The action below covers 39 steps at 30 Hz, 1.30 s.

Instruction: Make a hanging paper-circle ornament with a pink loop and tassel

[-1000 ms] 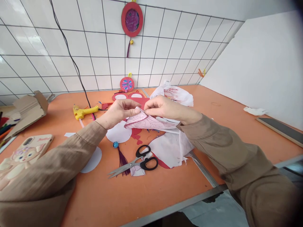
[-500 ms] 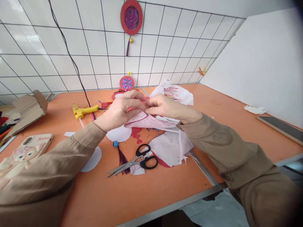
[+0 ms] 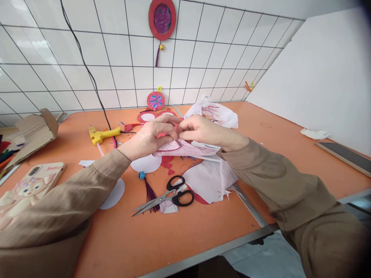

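Note:
Both hands are raised above the table with a thin white-pink cloth between them, marked with dark purple lines. My left hand (image 3: 162,130) pinches the cloth (image 3: 185,149) along its upper edge. From the other side my right hand (image 3: 194,130) also pinches it, the two sets of fingertips nearly meeting. Whether anything tiny sits between the fingertips is hidden. Below the hands lie black-handled scissors (image 3: 174,197), blades pointing left, over a purple tassel (image 3: 150,191) with a blue bell. Beside the scissors rests a loose piece of white fabric (image 3: 207,179).
A yellow glue gun (image 3: 104,135) and a phone (image 3: 34,185) lie to the left, near white paper discs (image 3: 146,163). Behind the hands are a plastic bag (image 3: 222,115) and a round red ornament (image 3: 155,100). A cardboard box (image 3: 37,131) stands far left.
My left fingers have shifted slightly and curl more closely over the cloth's edge. The right hand stays nearly in place. The camera view has moved a little.

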{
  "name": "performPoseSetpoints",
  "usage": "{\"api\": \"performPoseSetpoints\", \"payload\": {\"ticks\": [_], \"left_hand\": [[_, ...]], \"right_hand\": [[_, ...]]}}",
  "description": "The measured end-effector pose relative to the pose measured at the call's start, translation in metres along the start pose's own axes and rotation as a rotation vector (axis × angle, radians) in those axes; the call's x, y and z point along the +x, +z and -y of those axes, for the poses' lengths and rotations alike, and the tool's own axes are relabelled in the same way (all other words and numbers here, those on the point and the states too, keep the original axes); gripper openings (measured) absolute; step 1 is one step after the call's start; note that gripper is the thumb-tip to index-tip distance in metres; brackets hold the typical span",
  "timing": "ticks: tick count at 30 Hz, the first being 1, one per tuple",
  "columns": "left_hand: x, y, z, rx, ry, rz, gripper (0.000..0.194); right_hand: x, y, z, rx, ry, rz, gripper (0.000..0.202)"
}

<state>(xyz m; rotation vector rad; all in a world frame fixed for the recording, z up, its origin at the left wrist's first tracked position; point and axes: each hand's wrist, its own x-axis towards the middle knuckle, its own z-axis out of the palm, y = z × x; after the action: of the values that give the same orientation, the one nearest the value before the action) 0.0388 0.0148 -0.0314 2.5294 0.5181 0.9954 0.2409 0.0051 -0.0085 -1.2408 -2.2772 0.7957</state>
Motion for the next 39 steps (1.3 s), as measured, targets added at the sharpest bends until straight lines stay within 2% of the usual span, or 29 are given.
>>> {"api": "performPoseSetpoints", "payload": {"ticks": [5,11,16,19,21,24,28,31,34,36,39], "left_hand": [[-0.002,0.007,0.004,-0.023,0.000,-0.072,0.014],[-0.002,0.013,0.005,-0.151,-0.158,-0.191,0.004],[-0.002,0.018,0.006,-0.242,-0.267,-0.248,0.021],[-0.002,0.020,0.009,-0.284,-0.310,-0.302,0.031],[-0.001,0.020,0.011,-0.338,-0.355,-0.322,0.037],[-0.001,0.016,0.013,-0.443,-0.450,-0.275,0.040],[-0.001,0.009,0.012,-0.580,-0.562,-0.171,0.032],[-0.001,0.009,0.011,-0.603,-0.572,-0.212,0.035],[-0.001,0.012,0.011,-0.611,-0.579,-0.253,0.035],[-0.001,0.014,0.011,-0.609,-0.578,-0.248,0.035],[-0.001,0.014,0.011,-0.615,-0.571,-0.220,0.036]], "right_hand": [[0.000,0.000,-0.001,0.062,-0.006,-0.003,0.020],[0.001,-0.001,-0.002,0.061,0.002,0.006,0.022],[0.001,0.002,-0.004,0.043,-0.074,0.041,0.021],[0.002,0.005,-0.005,0.013,-0.103,0.021,0.027],[0.002,0.006,-0.005,-0.015,-0.092,-0.001,0.023],[0.002,0.005,-0.002,-0.005,-0.062,-0.007,0.019],[0.002,0.002,0.001,0.020,-0.032,-0.007,0.018],[0.001,0.002,0.002,0.017,-0.055,-0.003,0.015],[0.002,0.005,-0.001,0.004,-0.077,-0.017,0.027],[0.003,0.008,-0.004,0.008,-0.092,-0.028,0.036],[0.005,0.012,-0.009,0.025,-0.111,-0.015,0.037]]}}
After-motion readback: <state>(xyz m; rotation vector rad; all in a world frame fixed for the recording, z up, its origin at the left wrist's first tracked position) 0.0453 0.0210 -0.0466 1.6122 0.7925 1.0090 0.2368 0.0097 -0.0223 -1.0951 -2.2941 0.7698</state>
